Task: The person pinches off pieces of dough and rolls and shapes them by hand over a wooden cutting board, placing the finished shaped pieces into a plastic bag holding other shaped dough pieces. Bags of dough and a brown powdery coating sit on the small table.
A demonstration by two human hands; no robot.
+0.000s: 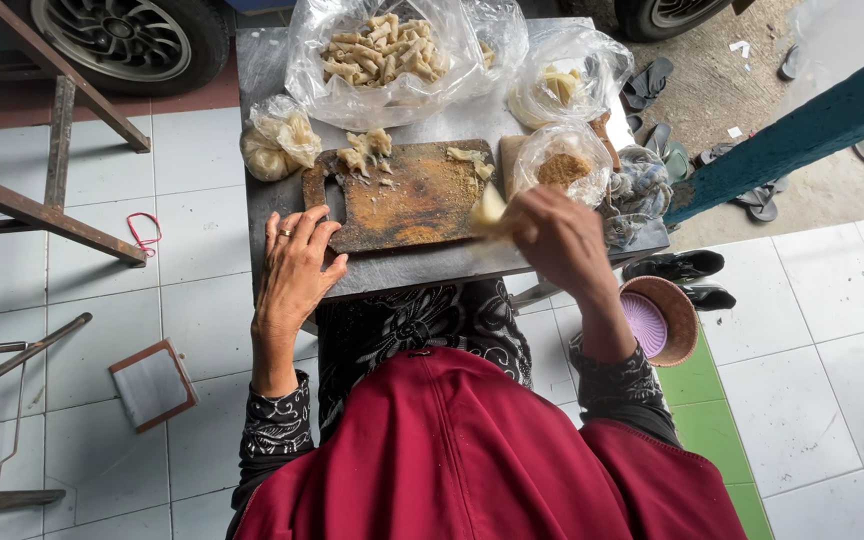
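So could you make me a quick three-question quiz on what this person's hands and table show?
1. True or false: the left hand rests flat on the wooden cutting board.
2. What does the right hand hold? A) a pale food piece B) a spoon C) a red cloth
3. Fill in: the largest pile of pale pieces lies in a clear plastic ___.

Key: 1 true; 2 A; 3 bag.
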